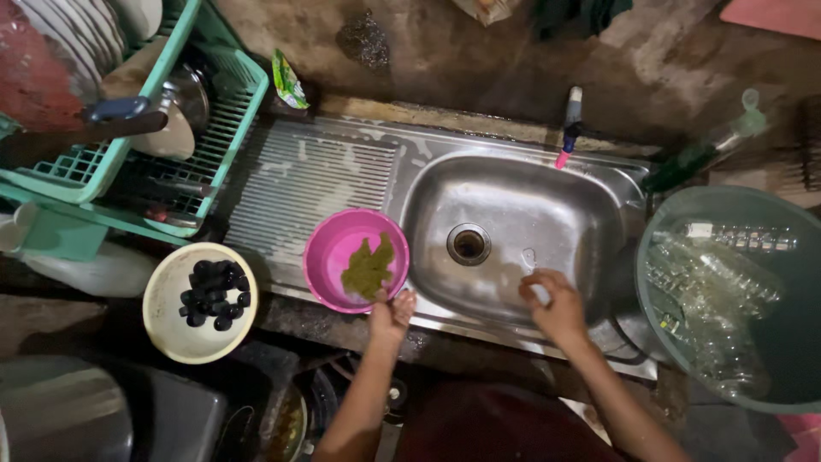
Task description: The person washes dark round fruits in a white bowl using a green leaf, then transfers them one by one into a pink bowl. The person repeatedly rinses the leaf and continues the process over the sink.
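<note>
1. My left hand [392, 313] pinches the pink bowl [357, 260]'s near rim, left of the sink [513, 231].
2. My right hand [554, 304], fingers curled, pinches something small over the sink.
3. Risk: the bowl's green scrubber [369, 268] could tip out.

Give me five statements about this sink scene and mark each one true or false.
1. The left hand touches the rim of the pink bowl. True.
2. The pink bowl is empty. False: a green scrub pad lies in it.
3. The right hand is inside the steel sink basin. True.
4. The white bowl holds clear plastic bottles. False: it holds small black pieces; the bottles lie in the green basin.
5. The green dish rack stands right of the sink. False: it stands to the left.
</note>
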